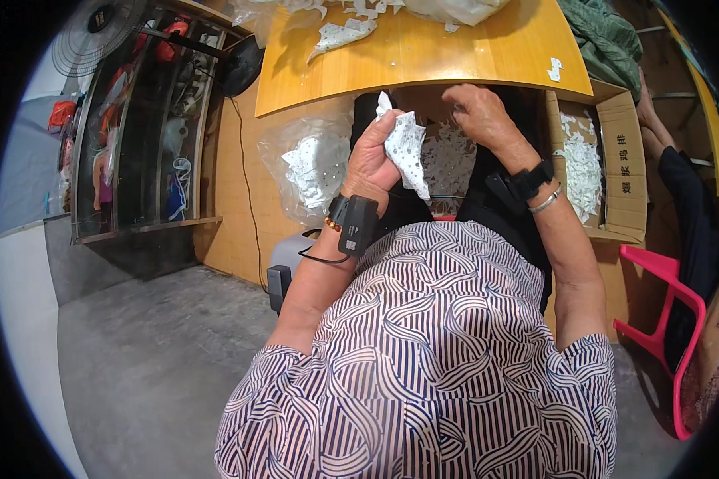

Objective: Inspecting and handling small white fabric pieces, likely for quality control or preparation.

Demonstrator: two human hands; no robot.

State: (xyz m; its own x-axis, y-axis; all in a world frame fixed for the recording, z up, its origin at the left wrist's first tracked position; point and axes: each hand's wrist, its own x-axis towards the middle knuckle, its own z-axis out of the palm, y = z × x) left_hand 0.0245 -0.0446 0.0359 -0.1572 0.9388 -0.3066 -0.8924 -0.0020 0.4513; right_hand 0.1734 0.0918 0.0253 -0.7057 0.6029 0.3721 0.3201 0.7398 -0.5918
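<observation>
My left hand is closed around a white perforated sheet, held up below the edge of the wooden table. My right hand reaches down with bent fingers toward a pile of white lacy pieces lying on dark cloth in my lap; whether it grips any of them I cannot tell. Both wrists carry black bands with small devices.
A clear plastic bag of white pieces sits at the left under the table. A cardboard box with more white pieces stands at the right. A pink plastic chair and another person's arm are at far right. White scraps lie on the table.
</observation>
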